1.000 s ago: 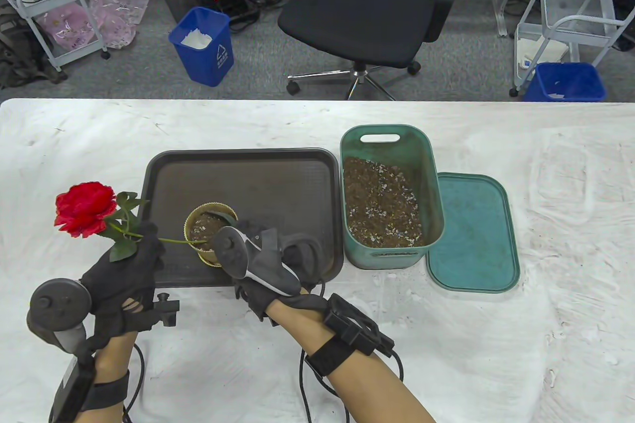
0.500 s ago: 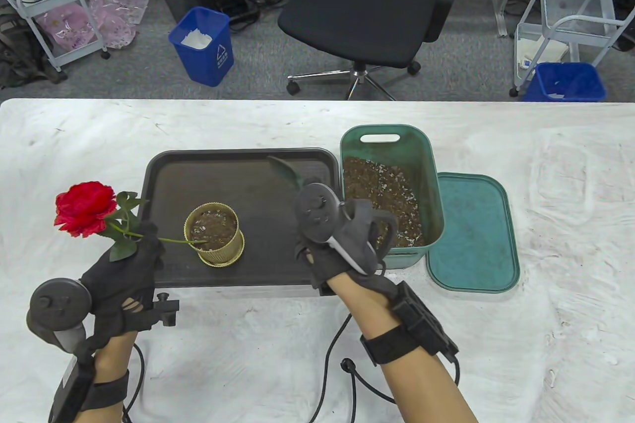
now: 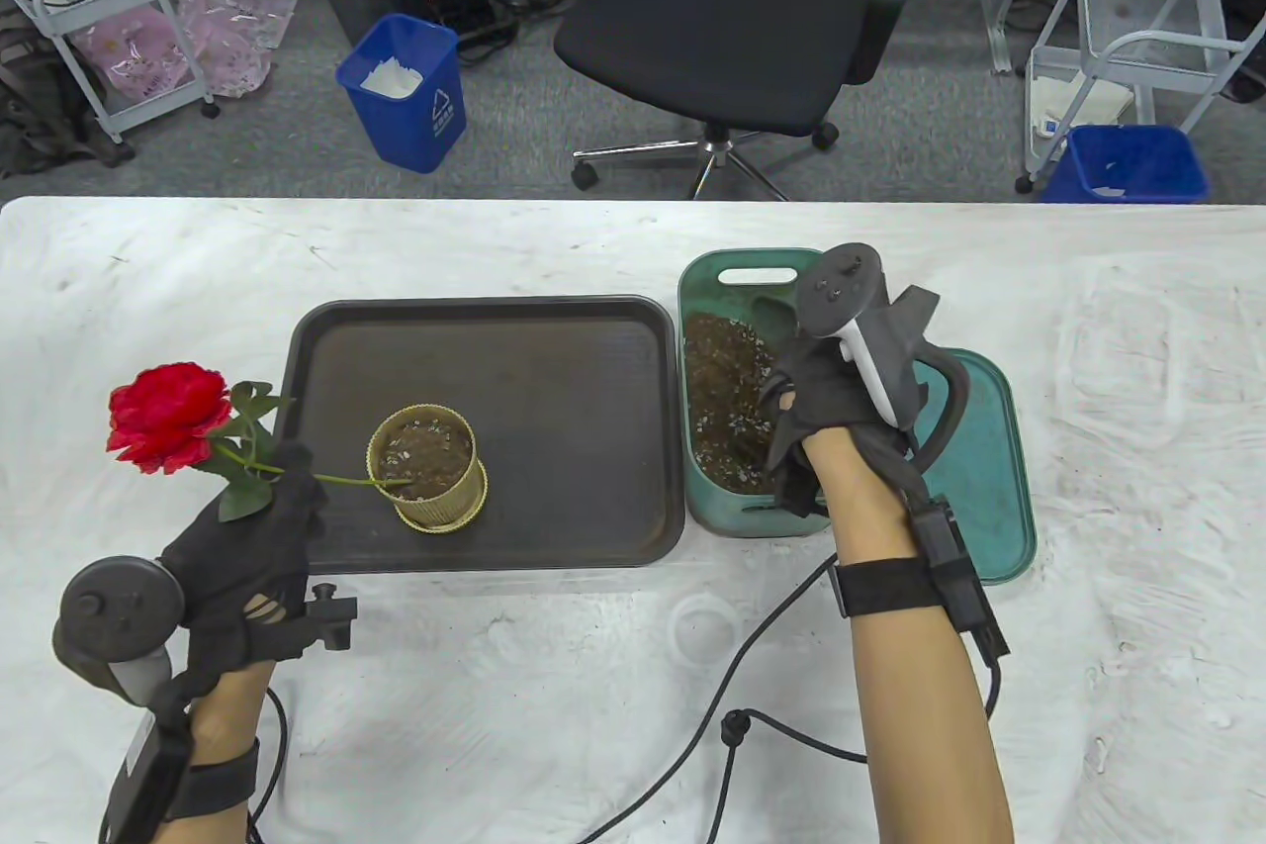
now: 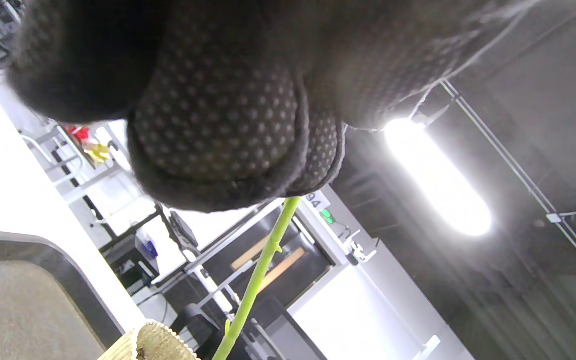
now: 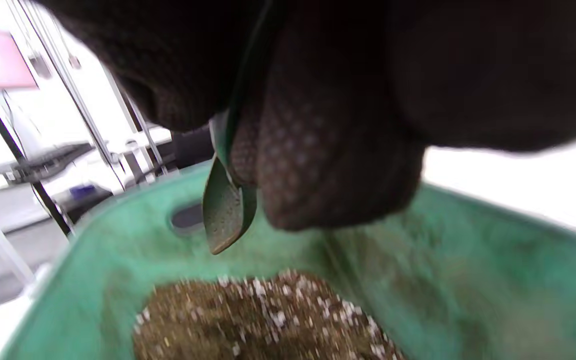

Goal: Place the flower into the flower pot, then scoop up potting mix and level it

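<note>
A red flower (image 3: pixel 163 416) leans out to the left on a green stem (image 3: pixel 346 481) whose foot sits in the yellow flower pot (image 3: pixel 428 466) on the dark tray (image 3: pixel 554 359). My left hand (image 3: pixel 259 532) grips the stem (image 4: pixel 263 260) just left of the pot (image 4: pixel 148 345). Soil part-fills the pot. My right hand (image 3: pixel 826 399) hovers over the green bin (image 3: pixel 737 268) of potting mix (image 3: pixel 722 389) and holds a small green scoop (image 5: pixel 225 207), its blade pointing down above the mix (image 5: pixel 268 325). In the table view the hand hides the scoop.
The bin's green lid (image 3: pixel 979 478) lies flat to the right of the bin. A black cable (image 3: pixel 752 725) runs across the white tabletop near the front. A black office chair (image 3: pixel 732 23) and blue bins (image 3: pixel 406 92) stand beyond the table's far edge.
My right hand carried the scoop from the flower pot rightward across the tray to above the green bin. The left hand and flower stayed still.
</note>
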A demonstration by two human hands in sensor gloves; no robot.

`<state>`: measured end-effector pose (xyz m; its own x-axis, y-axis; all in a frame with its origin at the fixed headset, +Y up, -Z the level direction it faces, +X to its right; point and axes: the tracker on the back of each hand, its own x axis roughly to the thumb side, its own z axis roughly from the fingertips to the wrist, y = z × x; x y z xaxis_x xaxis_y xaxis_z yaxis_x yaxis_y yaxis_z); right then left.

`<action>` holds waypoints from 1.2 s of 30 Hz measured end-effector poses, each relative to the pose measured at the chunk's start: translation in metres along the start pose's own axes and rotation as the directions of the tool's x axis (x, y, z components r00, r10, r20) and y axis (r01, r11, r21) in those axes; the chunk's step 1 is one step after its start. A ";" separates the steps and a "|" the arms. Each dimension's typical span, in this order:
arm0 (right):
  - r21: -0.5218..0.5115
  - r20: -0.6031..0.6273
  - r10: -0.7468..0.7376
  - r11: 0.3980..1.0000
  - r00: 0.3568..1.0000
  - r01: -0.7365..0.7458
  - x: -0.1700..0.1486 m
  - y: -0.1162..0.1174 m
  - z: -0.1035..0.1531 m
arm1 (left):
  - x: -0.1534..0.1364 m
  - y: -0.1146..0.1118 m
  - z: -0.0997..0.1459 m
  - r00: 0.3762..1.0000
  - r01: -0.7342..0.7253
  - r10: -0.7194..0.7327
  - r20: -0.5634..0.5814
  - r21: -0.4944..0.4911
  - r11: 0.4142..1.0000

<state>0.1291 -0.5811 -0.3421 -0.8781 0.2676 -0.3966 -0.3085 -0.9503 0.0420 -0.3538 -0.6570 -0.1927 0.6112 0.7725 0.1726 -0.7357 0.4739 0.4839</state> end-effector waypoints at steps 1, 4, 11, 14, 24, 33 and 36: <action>0.021 -0.011 0.015 1.000 1.000 -0.015 0.002 0.005 -0.004 | 0.000 0.000 0.000 1.000 0.001 -0.001 0.000 0.001 1.000; 0.082 -0.036 0.055 0.995 0.998 -0.052 0.010 0.025 -0.018 | 0.002 -0.002 0.002 1.000 -0.006 0.006 -0.002 0.004 1.000; 0.127 -0.080 0.089 0.989 0.993 -0.078 0.016 0.045 -0.037 | 0.002 -0.002 0.002 1.000 -0.001 0.001 0.001 0.003 1.000; 0.168 -0.097 0.033 0.986 0.995 -0.016 0.014 0.053 -0.042 | 0.002 -0.002 0.002 1.000 0.001 -0.001 0.002 0.003 1.000; 0.347 -0.205 -0.273 0.878 0.940 0.330 -0.006 0.061 -0.052 | 0.002 0.000 0.001 1.000 0.008 -0.008 -0.004 0.009 1.000; 0.449 -0.297 -0.439 0.719 0.848 0.530 -0.024 0.059 -0.042 | 0.002 0.000 0.001 1.000 0.007 -0.007 0.004 0.002 1.000; 0.436 -0.344 -0.502 0.663 0.794 0.608 -0.034 0.058 -0.034 | 0.002 0.000 0.001 1.000 0.003 -0.003 0.003 0.000 1.000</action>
<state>0.1538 -0.6511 -0.3575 -0.4168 0.6343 -0.6510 -0.8980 -0.3983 0.1868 -0.3524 -0.6564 -0.1918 0.6138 0.7702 0.1735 -0.7341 0.4760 0.4843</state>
